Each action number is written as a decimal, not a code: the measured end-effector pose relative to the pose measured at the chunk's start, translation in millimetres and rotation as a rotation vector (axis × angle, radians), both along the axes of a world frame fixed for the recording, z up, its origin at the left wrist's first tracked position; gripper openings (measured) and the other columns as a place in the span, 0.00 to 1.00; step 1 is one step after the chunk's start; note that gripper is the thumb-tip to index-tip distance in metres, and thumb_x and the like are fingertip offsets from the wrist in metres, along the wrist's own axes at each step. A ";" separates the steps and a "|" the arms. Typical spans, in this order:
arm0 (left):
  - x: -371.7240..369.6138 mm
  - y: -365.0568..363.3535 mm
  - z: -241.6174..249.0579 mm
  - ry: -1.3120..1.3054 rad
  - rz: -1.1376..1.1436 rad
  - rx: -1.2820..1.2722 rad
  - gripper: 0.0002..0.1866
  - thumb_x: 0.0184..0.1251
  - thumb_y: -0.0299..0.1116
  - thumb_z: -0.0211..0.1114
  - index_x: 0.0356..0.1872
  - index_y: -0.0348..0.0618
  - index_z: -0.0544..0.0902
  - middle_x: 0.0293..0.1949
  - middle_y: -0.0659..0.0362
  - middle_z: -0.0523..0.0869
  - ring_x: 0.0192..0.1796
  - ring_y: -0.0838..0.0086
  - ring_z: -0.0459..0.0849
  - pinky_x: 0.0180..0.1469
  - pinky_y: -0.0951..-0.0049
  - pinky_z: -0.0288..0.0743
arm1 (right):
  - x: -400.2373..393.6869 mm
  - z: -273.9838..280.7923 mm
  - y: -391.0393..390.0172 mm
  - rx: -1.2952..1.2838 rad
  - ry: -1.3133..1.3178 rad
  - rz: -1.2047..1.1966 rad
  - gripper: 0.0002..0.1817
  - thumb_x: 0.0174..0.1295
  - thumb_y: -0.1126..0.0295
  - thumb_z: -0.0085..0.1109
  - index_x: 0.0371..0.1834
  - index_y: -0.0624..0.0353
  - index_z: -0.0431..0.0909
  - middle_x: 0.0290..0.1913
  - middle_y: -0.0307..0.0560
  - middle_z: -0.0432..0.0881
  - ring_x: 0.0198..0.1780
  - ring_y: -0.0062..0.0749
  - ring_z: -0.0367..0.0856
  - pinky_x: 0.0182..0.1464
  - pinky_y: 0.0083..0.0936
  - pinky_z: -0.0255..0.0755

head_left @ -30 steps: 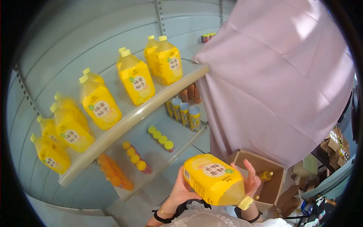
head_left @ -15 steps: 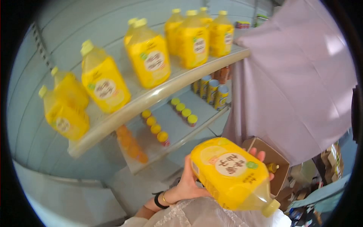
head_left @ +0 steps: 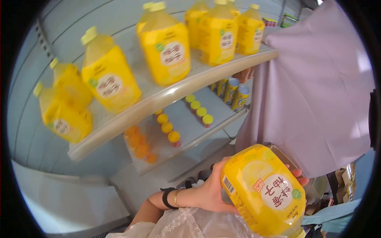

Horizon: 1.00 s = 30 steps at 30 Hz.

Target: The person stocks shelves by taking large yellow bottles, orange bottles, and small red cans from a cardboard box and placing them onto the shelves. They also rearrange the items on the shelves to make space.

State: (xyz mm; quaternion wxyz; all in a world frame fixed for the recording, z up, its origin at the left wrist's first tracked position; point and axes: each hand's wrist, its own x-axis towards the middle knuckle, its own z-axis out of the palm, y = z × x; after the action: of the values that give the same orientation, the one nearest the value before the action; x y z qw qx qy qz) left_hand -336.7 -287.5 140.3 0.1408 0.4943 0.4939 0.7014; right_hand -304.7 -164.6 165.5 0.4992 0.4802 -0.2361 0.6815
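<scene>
A large yellow juice bottle with a round white label lies tilted in front of me, cap end toward the lower right. My left hand, with a black band and gold bangle at the wrist, grips its base end, thumb along the near side. Behind the far side of the bottle, fingertips of what looks like my right hand show; the bottle hides the rest. Matching yellow bottles stand upright on the upper shelf ahead.
On the lower shelf stand rows of small yellow-capped bottles, yellow cans and an orange item. A lilac cloth hangs at the right. A cardboard box is partly hidden behind the held bottle.
The held bottle and my hands have moved right and slightly down, the cap end nearing the frame's bottom edge. The view has shifted a little. The bottle now covers most of the box.
</scene>
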 end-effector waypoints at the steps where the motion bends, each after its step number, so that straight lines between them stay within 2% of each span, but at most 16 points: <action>1: -3.6 8.1 3.0 0.020 0.004 0.019 0.62 0.37 0.41 0.84 0.66 0.38 0.44 0.64 0.43 0.58 0.67 0.56 0.60 0.67 0.57 0.54 | -3.5 2.8 6.3 -0.009 0.031 -0.030 0.37 0.65 0.35 0.38 0.73 0.43 0.57 0.74 0.46 0.55 0.76 0.49 0.45 0.74 0.55 0.34; 3: -13.5 26.2 7.3 0.044 -0.008 0.030 0.61 0.37 0.41 0.83 0.66 0.38 0.44 0.64 0.43 0.58 0.66 0.56 0.60 0.66 0.56 0.54 | -7.7 9.7 24.5 -0.012 0.067 -0.067 0.37 0.65 0.35 0.38 0.72 0.43 0.57 0.74 0.46 0.55 0.76 0.49 0.45 0.74 0.55 0.34; 5: -18.5 42.1 8.2 0.069 -0.009 0.041 0.61 0.38 0.40 0.83 0.66 0.38 0.44 0.64 0.42 0.58 0.66 0.55 0.61 0.66 0.56 0.55 | 1.6 16.5 47.7 0.088 -0.106 -0.022 0.35 0.66 0.37 0.37 0.71 0.40 0.59 0.74 0.45 0.56 0.75 0.49 0.45 0.75 0.53 0.34; 6: -20.4 51.5 6.1 0.052 0.003 0.078 0.60 0.38 0.40 0.83 0.66 0.38 0.44 0.63 0.42 0.59 0.66 0.55 0.61 0.66 0.56 0.55 | 3.6 16.9 59.0 0.093 -0.085 -0.034 0.35 0.66 0.37 0.37 0.71 0.40 0.59 0.74 0.45 0.56 0.75 0.49 0.45 0.75 0.53 0.34; 11: -70.0 118.8 4.7 0.045 0.046 0.092 0.60 0.39 0.38 0.83 0.65 0.38 0.43 0.63 0.44 0.61 0.66 0.58 0.62 0.66 0.56 0.56 | -31.3 13.4 134.4 0.047 -0.326 0.191 0.36 0.65 0.35 0.34 0.71 0.41 0.60 0.73 0.46 0.57 0.75 0.49 0.46 0.75 0.53 0.35; 12: -79.7 134.2 6.8 -0.010 0.041 0.094 0.60 0.39 0.38 0.83 0.65 0.38 0.43 0.63 0.45 0.61 0.66 0.60 0.62 0.67 0.57 0.55 | -40.9 12.7 148.1 0.027 -0.379 0.236 0.36 0.65 0.34 0.34 0.71 0.41 0.60 0.73 0.46 0.57 0.75 0.49 0.46 0.75 0.53 0.35; 14: -96.5 162.3 9.4 -0.055 0.029 0.091 0.60 0.39 0.37 0.83 0.65 0.38 0.43 0.63 0.45 0.61 0.66 0.61 0.62 0.67 0.59 0.55 | -59.0 13.1 176.7 0.000 -0.412 0.166 0.37 0.65 0.33 0.31 0.71 0.40 0.60 0.73 0.48 0.57 0.75 0.48 0.46 0.75 0.52 0.36; 16: -113.2 189.4 13.6 -0.173 0.027 0.074 0.59 0.41 0.34 0.83 0.65 0.39 0.43 0.63 0.48 0.61 0.67 0.64 0.62 0.68 0.61 0.55 | -77.9 15.9 204.9 0.001 -0.457 0.184 0.37 0.66 0.34 0.30 0.71 0.43 0.60 0.72 0.51 0.57 0.76 0.48 0.45 0.75 0.52 0.36; 17: -122.3 202.9 14.9 -0.155 0.025 0.080 0.59 0.41 0.34 0.83 0.65 0.39 0.43 0.63 0.48 0.61 0.67 0.64 0.62 0.68 0.61 0.55 | -100.6 17.5 221.9 0.051 -0.349 0.205 0.38 0.66 0.34 0.32 0.71 0.48 0.60 0.70 0.53 0.60 0.74 0.50 0.50 0.73 0.52 0.43; 18: -129.8 215.8 16.6 -0.199 0.032 0.095 0.57 0.42 0.33 0.82 0.65 0.39 0.43 0.63 0.48 0.61 0.67 0.65 0.62 0.68 0.61 0.56 | -119.7 19.2 237.0 0.059 -0.334 0.206 0.38 0.66 0.34 0.32 0.71 0.48 0.60 0.70 0.53 0.60 0.74 0.50 0.50 0.73 0.52 0.43; 20: -147.0 239.6 23.6 -0.232 0.050 0.114 0.56 0.44 0.32 0.81 0.65 0.40 0.43 0.63 0.49 0.61 0.67 0.65 0.63 0.68 0.61 0.57 | -152.2 24.4 265.9 0.114 -0.147 0.101 0.38 0.66 0.37 0.35 0.68 0.54 0.63 0.67 0.56 0.63 0.70 0.53 0.55 0.70 0.53 0.53; 21: -157.1 247.4 30.4 -0.260 0.025 0.104 0.55 0.45 0.31 0.80 0.65 0.40 0.43 0.63 0.49 0.61 0.67 0.66 0.62 0.68 0.61 0.58 | -158.6 30.5 275.9 0.120 -0.138 0.107 0.38 0.66 0.37 0.35 0.68 0.54 0.63 0.67 0.56 0.63 0.70 0.53 0.55 0.70 0.53 0.53; 23: -175.6 262.8 44.5 -0.288 0.008 0.102 0.54 0.46 0.29 0.79 0.64 0.40 0.43 0.63 0.49 0.61 0.67 0.66 0.62 0.68 0.61 0.59 | -161.6 47.6 295.0 0.082 -0.423 0.262 0.36 0.65 0.39 0.40 0.63 0.57 0.66 0.61 0.60 0.67 0.66 0.54 0.62 0.66 0.53 0.60; 27: -214.0 288.2 70.6 -0.073 0.055 -0.009 0.49 0.52 0.27 0.74 0.65 0.38 0.43 0.63 0.49 0.61 0.66 0.66 0.65 0.66 0.61 0.64 | -191.4 69.0 322.6 -0.047 -0.453 0.209 0.36 0.64 0.39 0.43 0.60 0.61 0.68 0.59 0.63 0.69 0.64 0.55 0.64 0.65 0.53 0.60; 29: -229.8 295.1 79.8 -0.013 0.051 -0.075 0.48 0.54 0.26 0.73 0.66 0.37 0.43 0.64 0.49 0.61 0.66 0.66 0.66 0.64 0.61 0.67 | -212.7 79.1 340.7 -0.012 -0.514 0.252 0.37 0.62 0.40 0.50 0.66 0.57 0.64 0.59 0.52 0.69 0.64 0.44 0.64 0.68 0.45 0.58; 30: -233.6 295.6 85.1 -0.027 0.065 -0.142 0.47 0.57 0.27 0.71 0.66 0.36 0.42 0.64 0.47 0.60 0.65 0.65 0.68 0.61 0.62 0.70 | -223.8 81.1 344.5 -0.014 -0.513 0.256 0.37 0.62 0.40 0.50 0.66 0.57 0.64 0.59 0.52 0.69 0.64 0.44 0.64 0.68 0.45 0.58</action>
State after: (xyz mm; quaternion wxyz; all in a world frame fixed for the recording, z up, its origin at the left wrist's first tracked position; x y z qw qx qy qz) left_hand -570.3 8.1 225.5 0.1595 0.4571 0.5563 0.6754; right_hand -528.5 179.9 246.6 0.3364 0.3145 -0.2873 0.8399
